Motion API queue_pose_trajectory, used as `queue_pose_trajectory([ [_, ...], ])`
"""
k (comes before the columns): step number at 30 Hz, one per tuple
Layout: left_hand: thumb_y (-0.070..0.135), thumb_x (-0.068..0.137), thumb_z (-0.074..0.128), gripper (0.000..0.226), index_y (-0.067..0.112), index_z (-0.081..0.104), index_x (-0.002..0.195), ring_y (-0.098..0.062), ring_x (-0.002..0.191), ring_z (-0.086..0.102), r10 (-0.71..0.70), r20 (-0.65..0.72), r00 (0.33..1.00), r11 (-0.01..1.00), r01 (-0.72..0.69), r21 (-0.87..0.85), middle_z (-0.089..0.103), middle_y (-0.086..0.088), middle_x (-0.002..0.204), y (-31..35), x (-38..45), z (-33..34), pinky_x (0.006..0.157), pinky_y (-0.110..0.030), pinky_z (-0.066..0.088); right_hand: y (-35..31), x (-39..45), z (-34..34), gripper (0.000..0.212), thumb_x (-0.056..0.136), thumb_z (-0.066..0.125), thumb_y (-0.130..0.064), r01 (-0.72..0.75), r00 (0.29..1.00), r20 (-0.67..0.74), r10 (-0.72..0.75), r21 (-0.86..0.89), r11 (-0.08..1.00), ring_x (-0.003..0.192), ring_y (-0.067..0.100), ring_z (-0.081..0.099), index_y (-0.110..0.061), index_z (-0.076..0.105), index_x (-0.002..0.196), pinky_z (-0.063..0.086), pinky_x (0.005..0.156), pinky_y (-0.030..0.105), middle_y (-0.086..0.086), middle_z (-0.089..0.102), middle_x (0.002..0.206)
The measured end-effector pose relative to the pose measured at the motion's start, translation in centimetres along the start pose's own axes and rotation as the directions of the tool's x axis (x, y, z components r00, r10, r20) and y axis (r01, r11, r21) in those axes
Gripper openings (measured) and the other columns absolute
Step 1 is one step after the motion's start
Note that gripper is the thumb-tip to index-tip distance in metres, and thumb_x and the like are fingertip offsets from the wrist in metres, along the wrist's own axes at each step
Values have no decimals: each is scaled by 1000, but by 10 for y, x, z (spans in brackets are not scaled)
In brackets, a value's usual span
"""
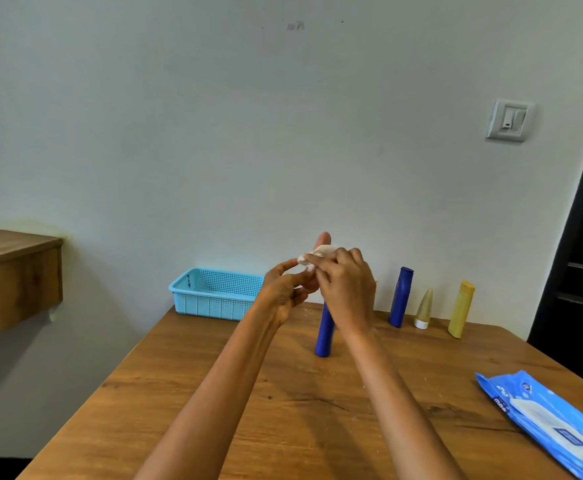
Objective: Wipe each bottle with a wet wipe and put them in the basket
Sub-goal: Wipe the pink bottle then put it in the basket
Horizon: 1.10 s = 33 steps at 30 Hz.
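My left hand (285, 292) and right hand (347, 289) are bare, both forearms uncovered, no sleeves in view.

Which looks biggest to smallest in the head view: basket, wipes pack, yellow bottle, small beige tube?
1. wipes pack, though it is nearest the camera and cut off by the frame edge
2. basket
3. yellow bottle
4. beige tube

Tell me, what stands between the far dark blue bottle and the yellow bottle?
In the head view, a small beige tube stands on its white cap between the blue bottle and the yellow bottle.
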State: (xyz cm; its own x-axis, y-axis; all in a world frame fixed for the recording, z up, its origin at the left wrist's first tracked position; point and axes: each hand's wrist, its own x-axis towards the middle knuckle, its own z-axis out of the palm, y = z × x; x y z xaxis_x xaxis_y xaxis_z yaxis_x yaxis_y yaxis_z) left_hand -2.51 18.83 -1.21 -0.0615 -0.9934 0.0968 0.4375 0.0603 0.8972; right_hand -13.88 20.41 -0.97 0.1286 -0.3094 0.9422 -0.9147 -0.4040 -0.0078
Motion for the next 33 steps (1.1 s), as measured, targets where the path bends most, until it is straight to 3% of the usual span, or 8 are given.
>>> queue_pose_trajectory([
  [4,5,82,67,46,13,52,124,-15,60,63,-19,73,997,997,13,78,68,-9,79,6,-3,3,55,-22,49,7,5,-9,32,75,75,-9,-96,992,-73,100,58,994,80,24,60,-21,73,105,48,56,30,5,70,90],
  [11,4,83,66,43,17,53,122,-17,66,66,-96,198,976,977,53,209,68,-14,92,-1,-8,9,63,-25,54,43,6,-13,34,90,55,-6,-402,912,-38,408,107,909,92,22,53,-26,69,114,21,53,13,5,65,92],
  [16,2,85,63,39,17,54,119,-22,76,64,-123,207,971,982,90,163,65,-16,99,0,-10,10,63,-26,56,45,10,-4,28,92,57,-19,-596,786,109,608,392,701,95,21,64,-22,66,119,52,69,30,2,68,111],
  [18,2,85,63,38,16,54,119,-23,78,64,-128,213,969,986,102,130,64,-16,99,0,-11,11,65,-27,57,42,11,-2,27,95,54,-25,-643,752,190,631,417,642,94,20,67,-21,64,119,57,74,37,1,69,110],
  [21,3,85,63,40,15,54,122,-24,78,64,-115,208,971,990,94,105,65,-15,97,-1,-11,10,66,-28,56,43,13,-2,25,96,50,-28,-712,701,321,637,358,603,82,17,64,-17,65,112,47,59,26,2,70,96],
  [24,2,86,61,38,14,53,121,-20,71,64,-89,199,976,995,79,58,66,-13,91,1,-11,10,61,-26,56,40,11,-2,24,95,49,-25,-755,656,421,626,354,552,63,15,53,-10,67,88,41,56,25,5,63,73],
  [27,1,85,62,40,13,53,122,-17,63,66,-59,179,982,998,56,21,67,-12,89,2,-10,10,62,-27,55,34,11,0,25,94,50,-19,-743,669,432,605,363,563,54,13,46,-8,61,74,38,53,23,2,54,61],
  [33,3,82,65,50,11,51,128,-16,60,68,14,83,996,1000,-13,-21,67,-14,92,5,-6,6,62,-27,54,22,13,-4,26,93,51,-23,-705,689,495,529,290,647,57,11,49,-10,58,72,37,53,19,0,55,63],
])
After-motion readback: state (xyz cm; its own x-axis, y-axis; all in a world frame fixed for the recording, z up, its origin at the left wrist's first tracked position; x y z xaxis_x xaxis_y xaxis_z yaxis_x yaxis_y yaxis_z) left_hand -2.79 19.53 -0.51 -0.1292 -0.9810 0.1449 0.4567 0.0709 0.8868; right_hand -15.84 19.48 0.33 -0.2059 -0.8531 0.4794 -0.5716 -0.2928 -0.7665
